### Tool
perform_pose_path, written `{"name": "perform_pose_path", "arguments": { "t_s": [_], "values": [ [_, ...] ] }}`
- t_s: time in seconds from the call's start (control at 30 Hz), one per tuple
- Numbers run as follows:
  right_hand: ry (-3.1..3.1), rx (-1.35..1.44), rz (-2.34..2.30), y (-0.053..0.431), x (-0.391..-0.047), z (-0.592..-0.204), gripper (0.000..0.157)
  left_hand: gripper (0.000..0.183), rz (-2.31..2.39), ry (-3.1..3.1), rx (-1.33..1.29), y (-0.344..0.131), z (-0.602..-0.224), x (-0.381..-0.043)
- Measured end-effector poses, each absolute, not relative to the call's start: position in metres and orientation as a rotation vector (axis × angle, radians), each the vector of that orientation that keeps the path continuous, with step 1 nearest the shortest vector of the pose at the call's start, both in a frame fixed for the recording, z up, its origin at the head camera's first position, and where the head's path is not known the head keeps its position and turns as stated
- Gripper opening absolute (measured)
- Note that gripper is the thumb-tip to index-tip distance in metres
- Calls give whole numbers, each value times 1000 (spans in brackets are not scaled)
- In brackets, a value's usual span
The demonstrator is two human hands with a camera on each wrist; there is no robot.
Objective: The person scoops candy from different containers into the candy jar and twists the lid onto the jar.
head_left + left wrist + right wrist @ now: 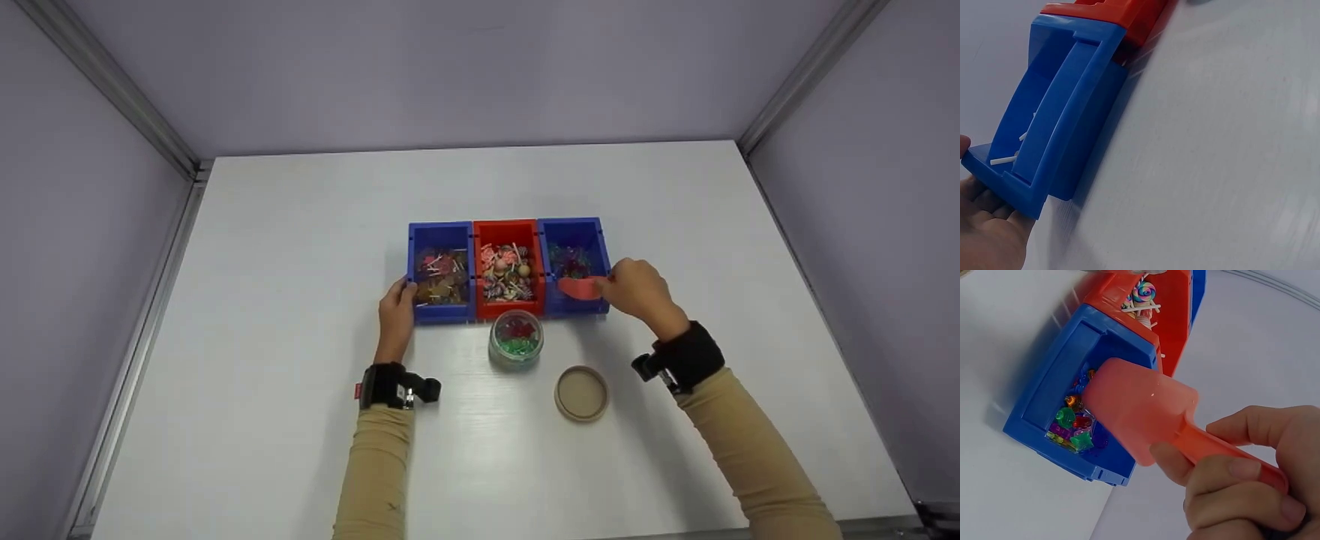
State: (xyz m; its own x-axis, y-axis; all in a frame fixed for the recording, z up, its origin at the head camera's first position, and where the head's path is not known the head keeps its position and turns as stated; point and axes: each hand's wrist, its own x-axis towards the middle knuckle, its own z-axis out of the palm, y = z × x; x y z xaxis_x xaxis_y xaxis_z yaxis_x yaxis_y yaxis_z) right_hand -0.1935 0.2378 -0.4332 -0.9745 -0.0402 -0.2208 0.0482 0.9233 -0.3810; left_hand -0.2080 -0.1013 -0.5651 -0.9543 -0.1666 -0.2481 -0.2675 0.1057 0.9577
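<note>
Pinkish-red, the scoop (1140, 405) sat in the curled fingers of the right hand (637, 289), its blade over translucent trinkets (1067, 417) inside the right blue bin (1053, 382). The left hand (396, 319) gripped the left blue bin (1067, 112) by its outer edge, fingers underneath. An open jar (514, 361) stood on the surface (285, 337) near a round lid (582, 393).

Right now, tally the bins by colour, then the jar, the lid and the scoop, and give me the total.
Blue bins: 2
Red bin: 1
Jar: 1
Lid: 1
Scoop, held in the right hand: 1
Total: 6
</note>
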Motion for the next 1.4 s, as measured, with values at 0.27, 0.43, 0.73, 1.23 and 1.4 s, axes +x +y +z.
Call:
{"name": "perform_pose_path", "arguments": {
  "t_s": [0.27, 0.43, 0.73, 1.23, 1.4],
  "values": [
    [2721, 138, -498, 231, -209, -431, 39, 48, 1987, 2311, -459, -101, -565, -207],
    [2675, 219, -427, 226, -217, -429, 32, 49, 1988, 2297, -464, -101, -565, -208],
    [2623, 297, -390, 215, -226, -427, 39, 49, 1990, 2273, -468, -101, -566, -207],
    [2619, 375, -335, 195, -230, -434, 44, 46, 1994, 2334, -490, -100, -568, -209],
    [2648, 398, -327, 190, -233, -438, 46, 47, 1999, 2326, -482, -100, -569, -209]
  ]
}}
